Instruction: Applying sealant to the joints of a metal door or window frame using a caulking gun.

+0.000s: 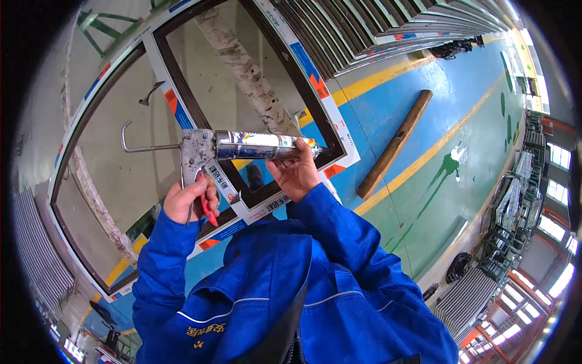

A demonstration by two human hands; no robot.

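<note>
Caulking gun point(242, 147) held level in front of my chest, above a window frame point(339, 136) lying below. My left hand point(188, 200) is clenched around its handle and red trigger, fingers pressed together. My right hand point(295, 174) cups the silver cartridge near its front from underneath, fingers curled on it. The nozzle tip is hidden behind those fingers. A wooden beam point(395, 144) lies on the blue floor point(448, 97).

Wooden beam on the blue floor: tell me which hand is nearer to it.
Right. The right hand, under the front of the caulking gun, is closer to the wooden beam; the left hand grips the gun's handle, farther away.
</note>
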